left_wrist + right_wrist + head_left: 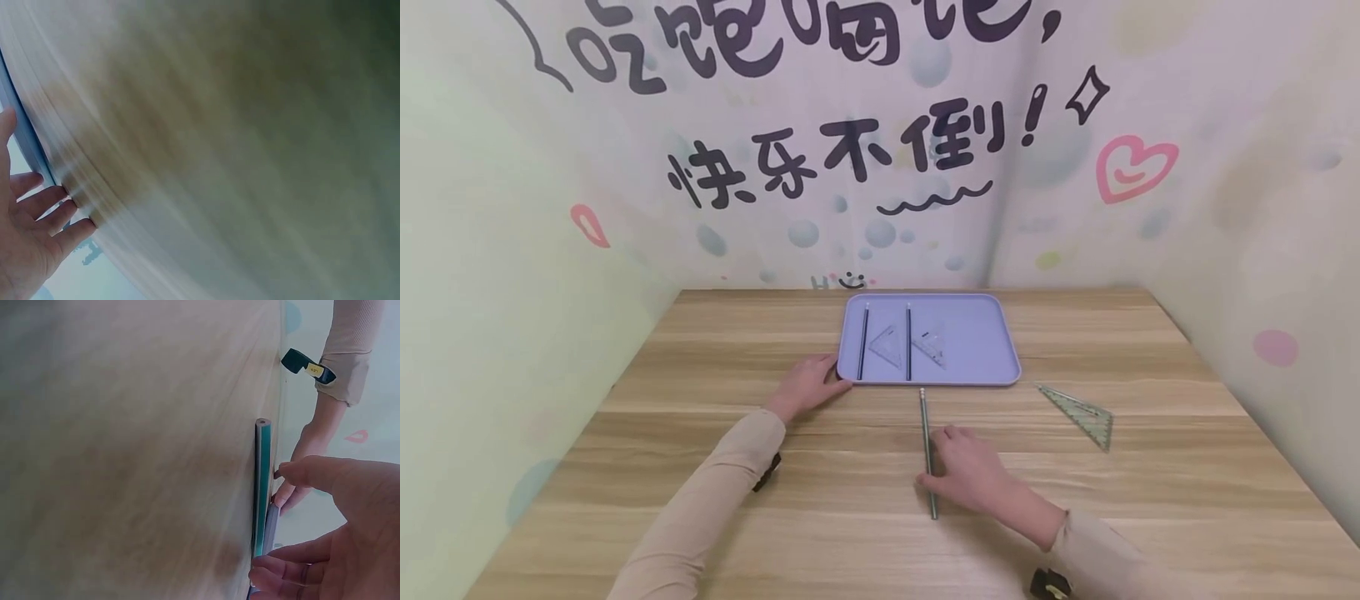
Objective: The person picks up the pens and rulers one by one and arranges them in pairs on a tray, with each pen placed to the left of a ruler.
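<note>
My left hand (808,387) rests at the near left corner of a lavender tray (977,342), its fingers spread along the rim. In the left wrist view the straight fingers (59,215) meet the tray's edge. A green pencil (927,450) lies on the table in front of the tray, its eraser end toward it. My right hand (973,475) is over that pencil, with thumb and fingertips right beside it. In the right wrist view the pencil (262,487) is flat on the wood, and the fingertips (265,562) overlap its far part.
Inside the tray lie two dark pencils (863,342) and two clear set squares (887,346), alternating from the left. A greenish set square (1082,412) lies on the wooden table (1150,500) right of the tray. A printed wall stands behind the table.
</note>
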Action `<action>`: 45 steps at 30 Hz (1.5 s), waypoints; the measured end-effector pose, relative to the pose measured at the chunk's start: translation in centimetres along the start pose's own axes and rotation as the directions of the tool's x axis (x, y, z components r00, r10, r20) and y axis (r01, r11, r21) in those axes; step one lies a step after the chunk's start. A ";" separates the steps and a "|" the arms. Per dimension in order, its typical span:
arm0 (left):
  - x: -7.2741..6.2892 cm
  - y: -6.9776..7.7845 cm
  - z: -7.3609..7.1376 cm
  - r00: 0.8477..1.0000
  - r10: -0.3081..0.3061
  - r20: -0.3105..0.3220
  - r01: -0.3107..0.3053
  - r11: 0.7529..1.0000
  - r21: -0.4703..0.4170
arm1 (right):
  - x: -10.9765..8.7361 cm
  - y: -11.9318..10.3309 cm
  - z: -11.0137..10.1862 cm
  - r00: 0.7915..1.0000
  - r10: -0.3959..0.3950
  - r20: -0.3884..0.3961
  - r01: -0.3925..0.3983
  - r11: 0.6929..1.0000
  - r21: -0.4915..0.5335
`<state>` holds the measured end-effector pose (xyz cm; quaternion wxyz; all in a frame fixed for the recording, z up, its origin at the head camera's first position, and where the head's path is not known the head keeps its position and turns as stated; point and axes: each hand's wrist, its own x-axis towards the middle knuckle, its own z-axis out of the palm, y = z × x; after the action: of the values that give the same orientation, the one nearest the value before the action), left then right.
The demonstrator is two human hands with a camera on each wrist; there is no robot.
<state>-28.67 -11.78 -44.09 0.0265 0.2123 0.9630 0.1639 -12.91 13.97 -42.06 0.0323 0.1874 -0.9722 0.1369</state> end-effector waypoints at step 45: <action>-0.2 0.2 -0.2 1.000 -0.004 0.010 0.005 1.000 -0.010 | -0.3 1.3 -0.3 0.978 0.143 0.151 -0.192 0.903 0.385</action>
<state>-28.43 -11.80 -43.85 0.0328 0.2108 0.9625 0.1676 -13.10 15.28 -42.08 -0.0761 0.1135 -0.9367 0.3223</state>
